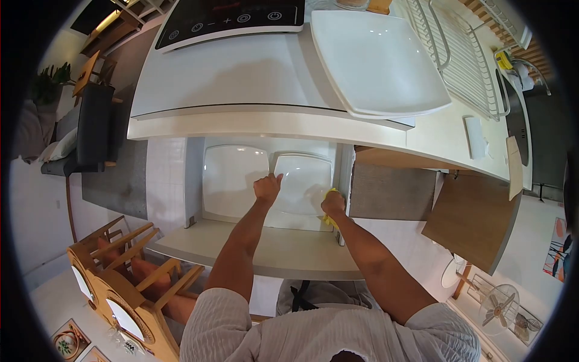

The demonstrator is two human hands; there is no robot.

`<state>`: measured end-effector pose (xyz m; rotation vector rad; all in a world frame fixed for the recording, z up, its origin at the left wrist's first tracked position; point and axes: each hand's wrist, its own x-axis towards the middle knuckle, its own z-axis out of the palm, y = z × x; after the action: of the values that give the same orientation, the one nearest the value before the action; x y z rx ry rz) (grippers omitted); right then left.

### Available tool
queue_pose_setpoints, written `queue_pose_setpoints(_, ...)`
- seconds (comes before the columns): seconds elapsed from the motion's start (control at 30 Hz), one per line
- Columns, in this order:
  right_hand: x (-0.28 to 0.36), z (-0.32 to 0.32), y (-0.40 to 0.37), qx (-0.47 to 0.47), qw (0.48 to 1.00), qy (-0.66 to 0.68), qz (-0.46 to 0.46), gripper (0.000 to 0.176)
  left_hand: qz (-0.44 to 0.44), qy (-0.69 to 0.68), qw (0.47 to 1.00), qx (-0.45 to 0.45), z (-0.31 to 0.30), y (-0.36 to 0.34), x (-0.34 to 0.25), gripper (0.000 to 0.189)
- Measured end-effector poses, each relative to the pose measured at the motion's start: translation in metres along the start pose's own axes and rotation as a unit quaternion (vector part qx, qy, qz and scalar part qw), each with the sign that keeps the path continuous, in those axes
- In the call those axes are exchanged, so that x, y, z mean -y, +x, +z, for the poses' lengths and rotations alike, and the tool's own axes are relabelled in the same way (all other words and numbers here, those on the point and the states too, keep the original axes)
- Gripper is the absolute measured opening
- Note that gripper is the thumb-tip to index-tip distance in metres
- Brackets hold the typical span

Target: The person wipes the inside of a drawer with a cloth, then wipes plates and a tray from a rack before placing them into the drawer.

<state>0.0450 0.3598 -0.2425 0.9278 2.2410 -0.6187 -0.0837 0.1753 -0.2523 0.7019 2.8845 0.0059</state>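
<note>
An open drawer (283,244) holds a white square plate (232,181) on its left side and white square plates (303,181), which look stacked, on its right. My left hand (267,188) is over the gap between them, its fingers curled and thumb up; whatever it may grip is hidden. Bunched in my closed right hand (333,204) is a yellow cloth (330,219), at the right edge of the drawer beside the right plates. On the counter above the drawer lies a large white square dish (377,63).
A black cooktop (232,18) stands on the counter (241,78), with a white dish rack (461,60) at the right. Below the counter, a brown cabinet door (473,211) hangs open at right. Wooden chairs (120,289) and a person's bare legs (151,274) are at lower left.
</note>
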Motion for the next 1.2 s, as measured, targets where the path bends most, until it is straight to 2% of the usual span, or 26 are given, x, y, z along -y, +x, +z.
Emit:
queue_pose_setpoints(0.23, 0.003, 0.005, -0.005, -0.067, 0.997, 0.025, 0.011, 0.019, 0.003, 0.014, 0.997, 0.076, -0.005, 0.010, -0.005, 0.047)
queue_pose_setpoints(0.33, 0.003, 0.010, 0.001, -0.083, 0.994, 0.046, 0.058, 0.021, -0.001, 0.014, 0.996, 0.093, -0.007, 0.013, -0.009, 0.048)
queue_pose_setpoints(0.4, 0.001, 0.020, 0.004, -0.115, 0.989, 0.062, 0.074, 0.024, -0.004, 0.020, 0.996, 0.090, -0.007, 0.013, -0.009, 0.049)
queue_pose_setpoints(0.47, 0.000, 0.022, -0.001, -0.135, 0.987, 0.064, 0.060, 0.027, -0.038, 0.000, 0.990, 0.138, -0.006, 0.014, -0.009, 0.049)
queue_pose_setpoints(0.53, 0.002, 0.015, -0.006, -0.173, 0.979, 0.097, 0.055, 0.032, -0.020, 0.012, 0.990, 0.136, -0.009, 0.009, -0.011, 0.049)
queue_pose_setpoints(0.57, 0.001, 0.000, -0.015, -0.155, 0.987, 0.048, 0.018, 0.037, -0.006, 0.025, 0.990, 0.142, -0.019, 0.010, -0.014, 0.050)
queue_pose_setpoints(0.6, 0.003, -0.015, -0.023, -0.165, 0.985, 0.049, 0.015, 0.037, -0.005, 0.023, 0.991, 0.132, -0.030, 0.013, -0.019, 0.050)
queue_pose_setpoints(0.67, 0.003, -0.038, -0.037, -0.154, 0.981, -0.066, -0.101, 0.041, 0.052, -0.013, 0.972, 0.228, -0.097, 0.009, -0.036, 0.051)
queue_pose_setpoints(0.7, 0.004, -0.058, -0.048, -0.132, 0.982, -0.065, -0.121, 0.042, 0.076, -0.019, 0.982, 0.175, -0.131, 0.005, -0.045, 0.051)
queue_pose_setpoints(0.73, 0.003, -0.071, -0.054, -0.143, 0.980, -0.065, -0.124, 0.042, 0.061, -0.169, 0.958, 0.222, -0.190, 0.001, -0.052, 0.050)
queue_pose_setpoints(0.77, 0.000, -0.083, -0.060, -0.152, 0.979, -0.046, -0.131, 0.043, 0.049, -0.314, 0.911, 0.263, -0.249, 0.002, -0.057, 0.049)
queue_pose_setpoints(0.83, -0.007, -0.105, -0.076, -0.171, 0.975, -0.023, -0.142, 0.043, 0.029, -0.513, 0.855, 0.076, -0.315, 0.004, -0.066, 0.044)
queue_pose_setpoints(0.87, -0.014, -0.114, -0.085, -0.196, 0.968, 0.008, -0.156, 0.042, 0.065, -0.542, 0.836, -0.058, -0.343, 0.011, -0.071, 0.041)
queue_pose_setpoints(0.9, -0.018, -0.122, -0.096, -0.222, 0.959, 0.039, -0.170, 0.041, 0.040, -0.542, 0.833, -0.105, -0.374, 0.022, -0.081, 0.039)
queue_pose_setpoints(0.93, -0.021, -0.127, -0.106, -0.233, 0.956, 0.039, -0.173, 0.041, 0.066, -0.507, 0.842, -0.170, -0.377, 0.046, -0.085, 0.038)
queue_pose_setpoints(0.97, -0.025, -0.132, -0.118, -0.231, 0.956, 0.044, -0.177, 0.041, 0.108, -0.508, 0.817, -0.250, -0.367, 0.077, -0.092, 0.044)
queue_pose_setpoints(1.0, -0.031, -0.137, -0.129, -0.229, 0.955, 0.048, -0.182, 0.042, 0.114, -0.509, 0.812, -0.261, -0.369, 0.092, -0.099, 0.044)
queue_pose_setpoints(1.07, -0.042, -0.144, -0.152, -0.253, 0.947, 0.057, -0.188, 0.040, 0.066, -0.315, 0.902, -0.288, -0.378, 0.109, -0.113, 0.042)
queue_pose_setpoints(1.2, -0.086, -0.143, -0.174, -0.308, 0.927, 0.112, -0.180, 0.035, 0.079, -0.309, 0.902, -0.290, -0.384, 0.119, -0.107, 0.034)
